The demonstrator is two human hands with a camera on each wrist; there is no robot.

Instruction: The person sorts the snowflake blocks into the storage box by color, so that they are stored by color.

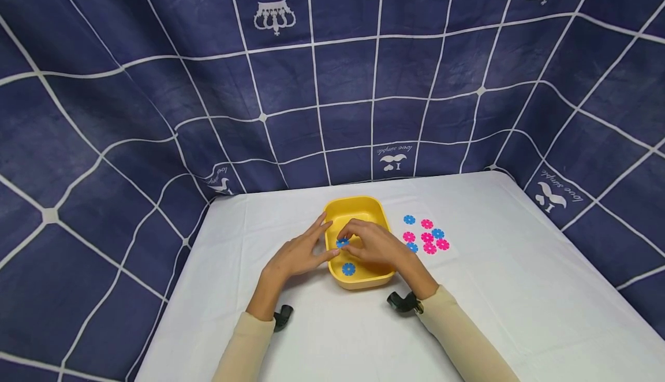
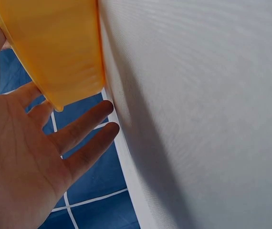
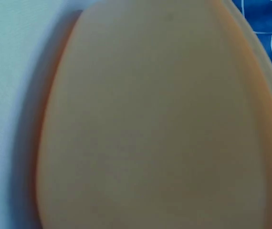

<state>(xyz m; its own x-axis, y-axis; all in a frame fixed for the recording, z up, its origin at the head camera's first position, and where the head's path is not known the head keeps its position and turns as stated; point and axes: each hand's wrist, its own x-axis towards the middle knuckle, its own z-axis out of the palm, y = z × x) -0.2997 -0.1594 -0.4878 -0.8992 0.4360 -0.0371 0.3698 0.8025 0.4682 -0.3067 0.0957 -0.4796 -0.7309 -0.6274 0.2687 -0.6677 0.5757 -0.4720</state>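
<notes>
A yellow plastic tray [image 1: 361, 283] stands on the white-covered table. Over its inside, my right hand [image 1: 375, 242] pinches a blue notched plastic disc [image 1: 342, 244] between thumb and fingers. Another blue disc [image 1: 348, 269] lies in the near part of the tray. At the tray's left side, my left hand [image 1: 294, 256] has its fingers spread, with its thumb at the rim. From the left wrist view, the left hand [image 2: 28, 152] shows straight fingers beside the tray wall [image 2: 59, 52]. A blurred close-up of the tray [image 3: 150, 119] fills the right wrist view, which hides the right hand.
To the right of the tray lie several loose pink discs [image 1: 427, 224] and blue discs [image 1: 409, 220] on the white tablecloth [image 1: 499, 289]. A dark blue checked curtain [image 1: 343, 76] hangs behind the table and along both sides.
</notes>
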